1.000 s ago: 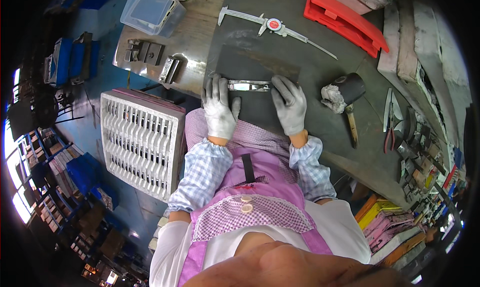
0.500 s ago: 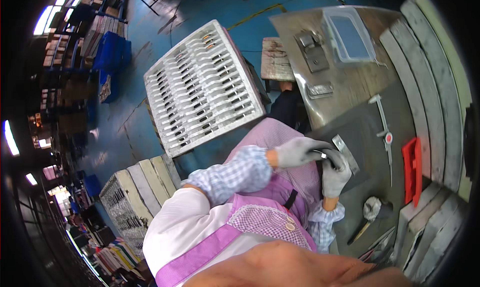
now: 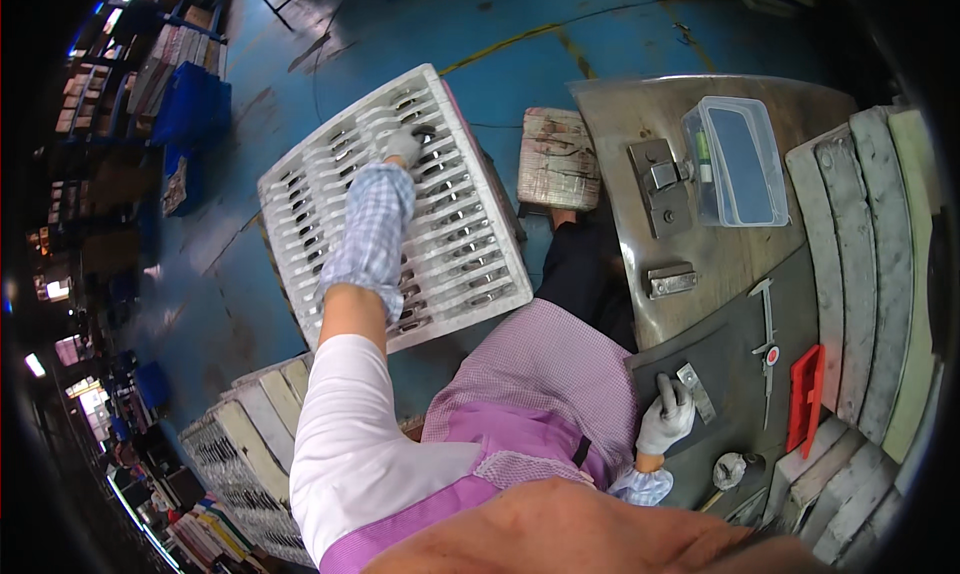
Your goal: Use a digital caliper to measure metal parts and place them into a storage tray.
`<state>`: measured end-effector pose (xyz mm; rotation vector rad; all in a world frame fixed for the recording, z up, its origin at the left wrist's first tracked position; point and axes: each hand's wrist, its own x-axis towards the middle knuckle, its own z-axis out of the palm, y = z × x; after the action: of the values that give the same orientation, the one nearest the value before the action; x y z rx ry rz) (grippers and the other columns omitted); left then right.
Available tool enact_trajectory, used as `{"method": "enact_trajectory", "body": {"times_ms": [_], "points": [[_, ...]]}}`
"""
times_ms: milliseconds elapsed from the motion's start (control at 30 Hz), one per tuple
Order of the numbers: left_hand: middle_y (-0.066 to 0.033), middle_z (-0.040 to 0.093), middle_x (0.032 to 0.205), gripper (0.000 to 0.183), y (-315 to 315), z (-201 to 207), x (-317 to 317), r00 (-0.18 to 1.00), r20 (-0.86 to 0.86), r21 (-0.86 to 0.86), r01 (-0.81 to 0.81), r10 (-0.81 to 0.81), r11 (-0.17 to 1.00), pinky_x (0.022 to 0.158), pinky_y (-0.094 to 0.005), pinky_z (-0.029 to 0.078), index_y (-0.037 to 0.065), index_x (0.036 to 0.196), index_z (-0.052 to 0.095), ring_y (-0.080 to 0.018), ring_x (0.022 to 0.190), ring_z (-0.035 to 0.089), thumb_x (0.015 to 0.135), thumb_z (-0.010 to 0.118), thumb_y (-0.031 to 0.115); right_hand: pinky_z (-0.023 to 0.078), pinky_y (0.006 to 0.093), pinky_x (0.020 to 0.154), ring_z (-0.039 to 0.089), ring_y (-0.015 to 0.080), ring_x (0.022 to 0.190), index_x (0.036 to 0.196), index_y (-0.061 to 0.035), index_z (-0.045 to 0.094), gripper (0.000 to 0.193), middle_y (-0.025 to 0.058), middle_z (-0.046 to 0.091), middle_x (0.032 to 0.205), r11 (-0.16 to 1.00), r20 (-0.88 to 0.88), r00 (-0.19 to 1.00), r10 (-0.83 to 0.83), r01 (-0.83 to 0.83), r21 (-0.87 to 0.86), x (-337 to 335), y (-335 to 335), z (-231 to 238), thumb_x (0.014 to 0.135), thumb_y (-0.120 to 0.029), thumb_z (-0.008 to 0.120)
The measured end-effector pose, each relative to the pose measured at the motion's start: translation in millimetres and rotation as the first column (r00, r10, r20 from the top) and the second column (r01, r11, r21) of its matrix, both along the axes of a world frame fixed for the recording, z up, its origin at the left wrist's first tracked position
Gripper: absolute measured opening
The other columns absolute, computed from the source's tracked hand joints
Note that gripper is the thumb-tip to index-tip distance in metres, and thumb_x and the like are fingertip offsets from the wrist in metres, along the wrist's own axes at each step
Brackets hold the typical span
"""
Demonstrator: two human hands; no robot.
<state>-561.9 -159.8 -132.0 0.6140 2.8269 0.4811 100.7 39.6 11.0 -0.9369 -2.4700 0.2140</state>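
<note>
Shiny metal pcs [image 3: 487, 297] sit in rows of slots in the white slotted tray [image 3: 470, 314], which stands to the person's L, tilted in view, apart from the bench [image 3: 730, 264]. L hand [image 3: 403, 146], gloved, is at the tray's upper part, arm fully stretched; fingers point down to the slots, dark bit at the tips, but can't tell if they grip it. R hand [image 3: 666, 420], also gloved, is over by the bench's near edge, fingers loosely curled, one lifted; can't tell if it holds anything. Just beside it, a flat metal strip w/ holes [image 3: 697, 393] lies on the dark mat [image 3: 738, 394]. Farther R on same mat: dial caliper [image 3: 769, 357], then red plastic holder [image 3: 803, 399]; mallet [image 3: 730, 470] nearer the person. Bench's far part has a small metal block [image 3: 672, 280], a metal fixture [image 3: 655, 189] & a clear plastic box [image 3: 745, 164] w/ something green inside. Grey slabs [image 3: 848, 274] line up along the R side. Cardboard-topped stool [image 3: 558, 159] btwn tray & bench, on blue floor [image 3: 480, 34].
</note>
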Motion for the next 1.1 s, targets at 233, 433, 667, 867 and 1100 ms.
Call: {"method": "enact_trajectory", "body": {"times_ms": [233,433,667,867,1100], "points": [[-0.0195,0.074,0.113,0.034,1.4,-7.4,-2.1,0.991,-0.136,-0.179,-0.029,0.005,0.983,0.093,-0.0478,0.056,0.025,0.122,0.074,-0.037,0.104,0.072,0.093,0.061,0.014,0.054,0.0424,0.073,0.066,0.0283,0.082,0.111,-0.0233,0.076,0.047,0.0048,0.067,0.095,1.0,0.05,0.999,-0.022,0.021,0.014,-2.3,-3.5,1.1,0.074,0.005,0.069],[-0.0184,0.074,0.116,0.031,24.5,72.3,14.1,0.993,-0.001,-0.384,0.106,-0.115,0.917,0.093,-0.046,0.057,0.012,0.122,0.075,-0.036,0.107,0.072,0.094,0.064,0.021,0.055,0.0412,0.078,0.068,0.03,0.086,0.099,-0.0179,0.08,0.034,0.0078,0.071,0.096,0.988,0.075,0.995,-0.062,0.071,-0.136,-10.7,-2.8,26.1,0.073,0.001,0.067],[-0.0176,0.075,0.092,0.022,40.6,178.4,298.2,0.58,0.174,0.336,0.724,-0.795,0.602,0.07,-0.0419,0.06,0.01,0.108,0.078,-0.0326,0.078,0.074,0.09,0.075,0.023,0.059,0.0386,0.086,0.071,0.0311,0.101,0.109,-0.0095,0.078,0.028,0.0131,0.072,0.115,0.827,-0.229,0.973,0.04,-0.161,-0.539,-45.1,-32.7,81.5,0.083,-0.014,0.073],[-0.0132,0.073,0.1,0.023,112.7,179.2,491.5,0.52,0.096,0.569,0.671,-0.849,0.475,0.078,-0.0402,0.059,0.01,0.111,0.072,-0.0321,0.09,0.072,0.088,0.074,0.014,0.06,0.0317,0.08,0.076,0.0225,0.092,0.114,-0.0194,0.078,0.029,0.0061,0.078,0.102,0.672,0.111,0.981,-0.16,0.191,-0.715,-9.9,-6.5,90.2,0.09,-0.034,0.074],[-0.014,0.063,0.131,0.042,138.1,170.7,523.4,0.762,-0.09,0.56,0.572,-0.642,0.6,0.097,-0.0416,0.053,0.011,0.132,0.063,-0.0345,0.117,0.062,0.09,0.071,0.008,0.057,0.0266,0.079,0.077,0.0169,0.086,0.109,-0.0171,0.082,0.025,0.0057,0.08,0.098,0.513,-0.085,0.885,-0.458,0.185,-0.838,40.5,41.8,72.2,0.093,-0.035,0.073]]}}
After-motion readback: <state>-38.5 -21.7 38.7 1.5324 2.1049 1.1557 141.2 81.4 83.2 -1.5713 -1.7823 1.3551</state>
